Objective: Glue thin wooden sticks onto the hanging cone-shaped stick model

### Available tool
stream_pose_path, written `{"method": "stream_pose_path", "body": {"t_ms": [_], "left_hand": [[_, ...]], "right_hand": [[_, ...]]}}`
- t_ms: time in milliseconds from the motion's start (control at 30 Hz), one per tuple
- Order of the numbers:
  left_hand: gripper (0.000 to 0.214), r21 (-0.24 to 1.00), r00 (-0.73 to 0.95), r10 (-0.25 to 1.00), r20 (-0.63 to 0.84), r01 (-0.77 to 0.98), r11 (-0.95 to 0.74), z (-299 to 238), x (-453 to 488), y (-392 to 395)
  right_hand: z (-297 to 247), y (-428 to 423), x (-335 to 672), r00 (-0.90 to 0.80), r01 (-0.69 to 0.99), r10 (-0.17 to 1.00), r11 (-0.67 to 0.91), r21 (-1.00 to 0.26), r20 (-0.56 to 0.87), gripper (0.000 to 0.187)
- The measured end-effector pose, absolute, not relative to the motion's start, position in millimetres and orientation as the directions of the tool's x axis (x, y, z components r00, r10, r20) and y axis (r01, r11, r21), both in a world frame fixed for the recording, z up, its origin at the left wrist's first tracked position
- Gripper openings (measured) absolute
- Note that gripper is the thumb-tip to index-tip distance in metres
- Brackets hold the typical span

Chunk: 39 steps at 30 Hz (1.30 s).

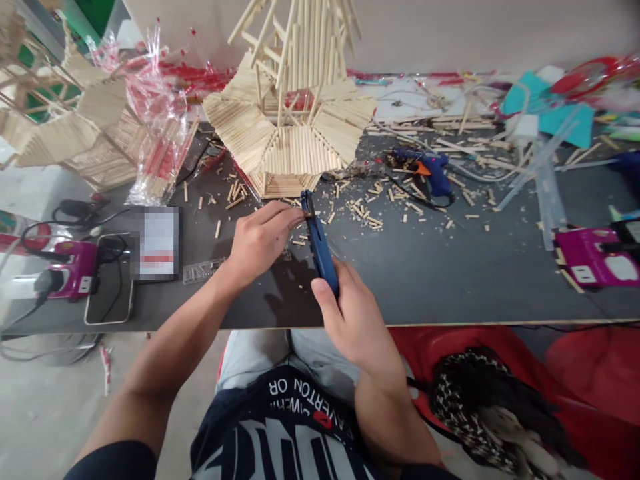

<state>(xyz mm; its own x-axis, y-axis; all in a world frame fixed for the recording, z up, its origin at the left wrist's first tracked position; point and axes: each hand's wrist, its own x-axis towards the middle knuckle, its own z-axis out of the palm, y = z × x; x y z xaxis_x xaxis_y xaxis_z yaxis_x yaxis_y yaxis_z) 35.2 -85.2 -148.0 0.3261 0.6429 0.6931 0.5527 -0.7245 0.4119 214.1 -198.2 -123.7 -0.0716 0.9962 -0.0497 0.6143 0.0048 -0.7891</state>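
Observation:
My right hand (353, 313) is wrapped round the handle of a blue hand cutter (320, 250), which points up and away over the dark table. Close to the cutter's head, the fingertips of my left hand (265, 237) are pressed together; whatever they hold, if anything, is hidden. Just beyond stands a model built of thin wooden sticks (295, 150), with a flared base and a tall upper part. Short cut stick pieces (367, 217) lie scattered around its foot. Partly behind my left wrist is a clear plastic ruler (200, 270).
A blue glue gun (433, 173) lies right of the model. Purple power strips (597, 257) sit at both sides, with cables. Two phones, one white-edged (110, 300), lie at left beside a plastic bag of sticks (160, 160). Another stick model (95, 127) stands far left.

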Motion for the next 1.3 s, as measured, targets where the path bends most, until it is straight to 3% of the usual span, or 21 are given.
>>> {"method": "stream_pose_path", "body": {"t_ms": [467, 1100, 1300], "left_hand": [[0.023, 0.398, 0.372, 0.625, 0.687, 0.527, -0.751, -147.2, 31.3, -80.9], [0.018, 0.367, 0.380, 0.616, 0.690, 0.550, -0.750, -151.6, 33.5, -78.6], [0.017, 0.375, 0.371, 0.624, 0.687, 0.555, -0.743, -152.8, 34.7, -78.5]], "right_hand": [[-116.9, -194.2, 217.0, -0.114, 0.619, 0.990, 0.001, -0.786, -0.088, 0.049], [-141.8, -190.0, 216.6, -0.105, 0.531, 0.994, 0.070, -0.845, 0.017, 0.040], [-139.7, -188.4, 214.4, -0.086, 0.607, 0.996, 0.044, -0.793, -0.011, 0.045]]}}
